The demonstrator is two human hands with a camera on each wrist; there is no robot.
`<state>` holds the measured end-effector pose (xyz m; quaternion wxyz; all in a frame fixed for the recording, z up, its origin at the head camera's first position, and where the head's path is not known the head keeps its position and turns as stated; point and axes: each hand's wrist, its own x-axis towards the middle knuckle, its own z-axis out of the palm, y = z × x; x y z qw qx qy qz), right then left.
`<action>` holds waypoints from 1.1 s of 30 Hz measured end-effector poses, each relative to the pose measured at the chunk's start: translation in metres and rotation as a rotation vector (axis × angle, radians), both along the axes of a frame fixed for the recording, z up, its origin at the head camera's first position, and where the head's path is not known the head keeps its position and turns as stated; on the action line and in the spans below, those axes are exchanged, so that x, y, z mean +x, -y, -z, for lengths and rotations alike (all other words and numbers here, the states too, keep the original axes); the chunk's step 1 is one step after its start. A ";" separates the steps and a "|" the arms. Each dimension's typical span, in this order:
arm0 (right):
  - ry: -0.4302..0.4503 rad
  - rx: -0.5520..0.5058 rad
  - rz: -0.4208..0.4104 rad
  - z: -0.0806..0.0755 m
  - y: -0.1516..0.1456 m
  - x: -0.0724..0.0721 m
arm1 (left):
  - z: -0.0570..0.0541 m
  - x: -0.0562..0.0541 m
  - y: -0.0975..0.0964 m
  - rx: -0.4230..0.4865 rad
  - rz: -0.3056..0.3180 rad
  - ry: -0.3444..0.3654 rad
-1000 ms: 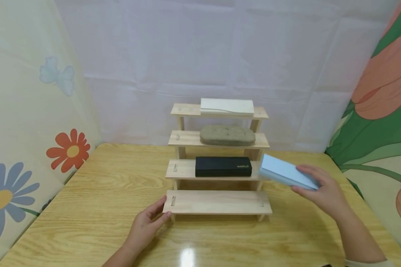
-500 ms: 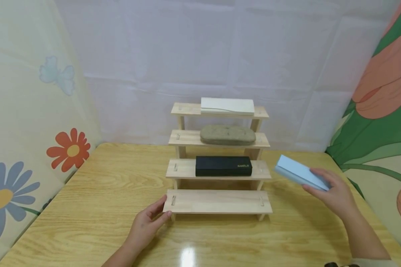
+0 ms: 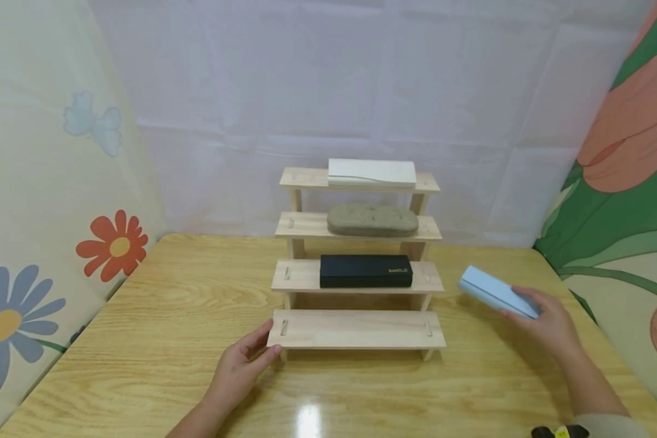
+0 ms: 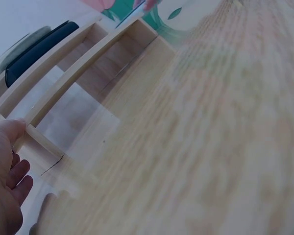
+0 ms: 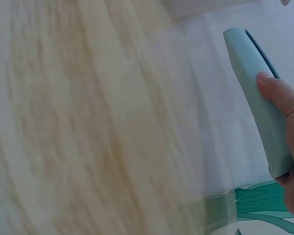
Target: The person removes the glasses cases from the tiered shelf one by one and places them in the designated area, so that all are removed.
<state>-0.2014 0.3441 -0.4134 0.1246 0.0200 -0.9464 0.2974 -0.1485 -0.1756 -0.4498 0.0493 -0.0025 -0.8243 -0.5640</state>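
A light wooden stepped rack (image 3: pixel 356 329) with several tiers stands on the table. My left hand (image 3: pixel 241 365) pinches the left end of its lowest shelf, thumb at the front edge; the left wrist view shows the thumb (image 4: pixel 12 128) on the shelf corner. To the right of the rack, my right hand (image 3: pixel 547 319) grips a light blue glasses case (image 3: pixel 495 292) by its right end, the case held tilted above the table. In the right wrist view the thumb presses on the side of the blue case (image 5: pixel 259 103), near its lid seam.
A black case (image 3: pixel 365 271) with gold lettering sits on the second shelf from the bottom. Above it lie a grey-green case (image 3: pixel 372 219) and, on the top shelf, a white case (image 3: pixel 371 173). Behind the wood-grain table (image 3: pixel 197 292) hangs a pale cloth; floral panels flank it.
My right hand has carried the blue case to the right, away from the second shelf's right end, and slightly lower. The left hand stays at the rack's lowest shelf.
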 end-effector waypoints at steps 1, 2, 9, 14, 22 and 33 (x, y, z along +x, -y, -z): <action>0.004 -0.003 0.000 0.003 -0.001 -0.001 | 0.000 0.000 0.000 -0.003 0.000 0.000; 0.007 0.001 0.003 0.005 -0.002 -0.002 | 0.000 0.000 0.000 -0.004 -0.001 -0.001; 0.013 0.009 -0.005 0.017 -0.006 -0.005 | 0.000 0.000 0.000 0.012 0.003 -0.001; 0.040 0.026 -0.003 0.019 -0.008 -0.009 | 0.001 0.000 0.000 0.005 -0.002 -0.001; 0.035 0.072 0.008 0.027 -0.013 -0.015 | 0.001 0.001 0.000 -0.005 0.001 -0.007; 0.070 0.061 0.020 0.036 -0.019 -0.020 | 0.001 0.001 0.001 -0.017 0.007 -0.025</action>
